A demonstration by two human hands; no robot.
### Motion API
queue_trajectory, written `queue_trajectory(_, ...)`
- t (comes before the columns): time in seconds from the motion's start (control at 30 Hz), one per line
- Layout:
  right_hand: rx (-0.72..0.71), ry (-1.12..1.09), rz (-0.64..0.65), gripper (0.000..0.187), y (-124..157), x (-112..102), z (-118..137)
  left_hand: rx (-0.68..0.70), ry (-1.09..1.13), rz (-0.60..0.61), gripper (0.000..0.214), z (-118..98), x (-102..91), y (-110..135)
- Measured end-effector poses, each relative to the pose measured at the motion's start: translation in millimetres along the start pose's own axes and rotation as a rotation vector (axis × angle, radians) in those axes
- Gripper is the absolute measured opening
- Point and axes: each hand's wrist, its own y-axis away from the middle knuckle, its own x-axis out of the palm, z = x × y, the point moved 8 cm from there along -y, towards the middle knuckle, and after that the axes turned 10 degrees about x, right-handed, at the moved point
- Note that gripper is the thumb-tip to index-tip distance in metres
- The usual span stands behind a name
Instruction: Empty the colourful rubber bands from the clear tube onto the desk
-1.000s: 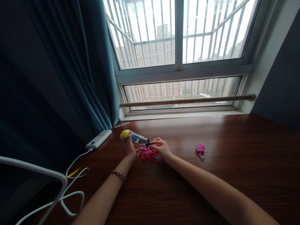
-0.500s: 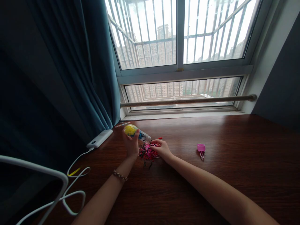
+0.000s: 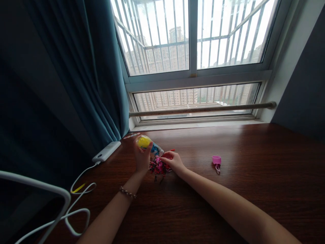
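My left hand [image 3: 142, 159] grips a clear bulb-shaped container [image 3: 148, 145] with yellow and blue pieces inside, tilted with its mouth down toward the right. Below that mouth lies a heap of small pink, red and black elastic bands [image 3: 157, 167] on the dark wooden table [image 3: 228, 203]. My right hand [image 3: 174, 161] rests at the heap's right edge, fingers curled and pinching at the bands near the container's mouth.
A pink cap with a loop [image 3: 216, 160] lies to the right on the table. A white power bank [image 3: 106, 151] with a white cable [image 3: 78, 189] sits at the left, by the teal curtain [image 3: 88, 74]. The barred window [image 3: 193, 51] is behind.
My left hand has raised and tipped the container's round end upward. More bands, dark ones among them, lie in the heap than a second ago. My right hand has stayed at the heap.
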Motion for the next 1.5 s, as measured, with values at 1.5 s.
queue_trajectory(1.5, 0.074, -0.264, 0.023, 0.041, 9, -1, 13, -0.132, 0.108, -0.112, 0.045, 19, -3.2, 10)
